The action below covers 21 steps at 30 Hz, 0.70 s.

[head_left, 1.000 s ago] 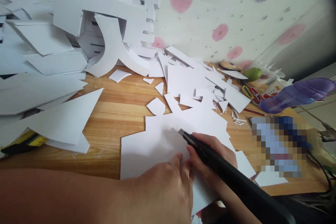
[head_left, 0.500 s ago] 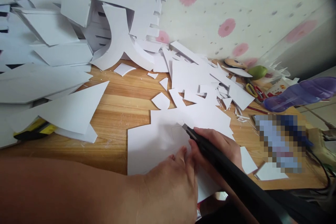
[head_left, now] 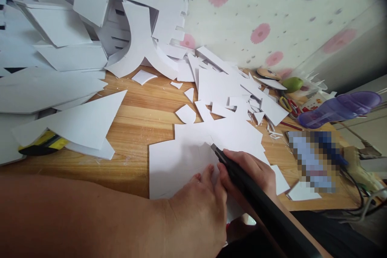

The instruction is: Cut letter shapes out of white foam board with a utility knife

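A white foam board sheet (head_left: 166,165) with stepped edges lies on the wooden table in front of me. My right hand (head_left: 254,169) grips a black utility knife (head_left: 242,179), tilted so its blade tip meets the sheet near faint drawn lines. My left hand (head_left: 199,209) presses on the sheet just left of the knife, fingers stretched forward over the surface. Its palm and some of its fingertips are out of sight. The left forearm crosses the lower left of the view.
Cut white pieces (head_left: 217,82) and thin scraps spread behind the sheet. A tall white board structure (head_left: 139,28) stands at the back left. A yellow-black tool (head_left: 45,144) lies partly under boards. Scissors (head_left: 290,105) and a purple translucent object (head_left: 335,109) are at the right.
The knife tip has slid a short way toward me across the sheet, leaving a faint line. The left hand stays pressed in place. The whole view has shifted slightly.
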Motion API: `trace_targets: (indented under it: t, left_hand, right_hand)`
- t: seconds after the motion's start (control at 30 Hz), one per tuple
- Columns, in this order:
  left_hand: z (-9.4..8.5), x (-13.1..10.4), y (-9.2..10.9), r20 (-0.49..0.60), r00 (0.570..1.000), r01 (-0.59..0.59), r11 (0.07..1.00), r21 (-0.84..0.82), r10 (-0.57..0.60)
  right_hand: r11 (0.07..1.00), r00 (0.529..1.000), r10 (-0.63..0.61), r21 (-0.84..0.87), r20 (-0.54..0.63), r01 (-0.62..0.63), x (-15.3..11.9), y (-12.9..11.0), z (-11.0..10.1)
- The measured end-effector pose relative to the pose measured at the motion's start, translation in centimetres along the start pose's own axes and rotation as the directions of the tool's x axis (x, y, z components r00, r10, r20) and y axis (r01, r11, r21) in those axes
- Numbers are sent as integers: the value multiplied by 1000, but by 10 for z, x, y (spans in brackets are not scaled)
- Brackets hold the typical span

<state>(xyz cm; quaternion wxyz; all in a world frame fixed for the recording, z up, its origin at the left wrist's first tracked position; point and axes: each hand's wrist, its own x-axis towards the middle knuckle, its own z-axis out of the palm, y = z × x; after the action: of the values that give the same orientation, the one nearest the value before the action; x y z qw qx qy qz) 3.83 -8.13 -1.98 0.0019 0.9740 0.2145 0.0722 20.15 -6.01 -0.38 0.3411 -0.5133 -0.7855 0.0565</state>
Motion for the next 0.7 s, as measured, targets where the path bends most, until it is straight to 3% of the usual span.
trace_targets:
  t: [0.23,0.43,0.57,0.7]
  left_hand:
    - [0,-3,1,16,1000,-19,1000,-1,19]
    - [0,-4,1,59,996,68,998,9,-69]
    - [-2,-4,-1,58,997,46,999,12,-47]
    - [-2,-3,1,41,994,101,995,-14,-101]
  right_hand:
    - [1000,999,-25,13,32,25,-3,-3,-5]
    - [1000,999,-8,17,31,7,-10,-4,-8]
    - [1000,999,-13,10,35,13,-14,-3,-10]
    - [998,998,-37,43,58,35,-18,-3,-11]
